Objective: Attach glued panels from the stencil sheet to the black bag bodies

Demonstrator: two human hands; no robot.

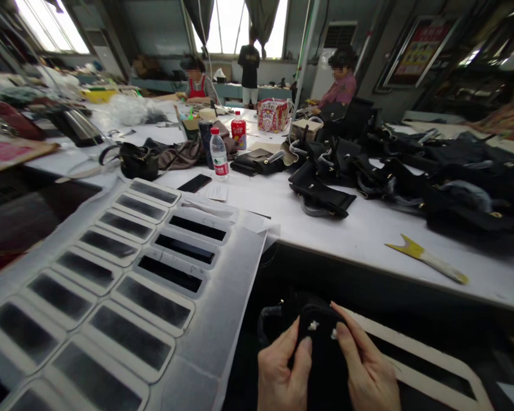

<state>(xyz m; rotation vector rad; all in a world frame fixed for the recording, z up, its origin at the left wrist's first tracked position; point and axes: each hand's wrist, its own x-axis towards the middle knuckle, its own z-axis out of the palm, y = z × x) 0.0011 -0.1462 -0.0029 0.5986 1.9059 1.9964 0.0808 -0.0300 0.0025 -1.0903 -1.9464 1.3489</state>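
Note:
A black bag (325,365) is held up between my two hands at the bottom of the view, below the table edge. My left hand (285,365) grips its left side, thumb on the front face. On the right side, my right hand (366,362) pinches the bag the same way, its thumb beside a small shiny fitting. Two such light fittings show on the black face. A plastic-wrapped handle (268,325) sticks out at the left. Behind my right hand lies a pale rectangular frame with an open middle (432,354).
To the left, a grey sheet (223,285) bears several pale rounded frames with dark centres. Black bags (321,191) crowd the white table (291,228) at right, near a yellow-tipped flat tool (428,261). A water bottle (219,157) and phone (195,183) stand farther back. Several people work beyond.

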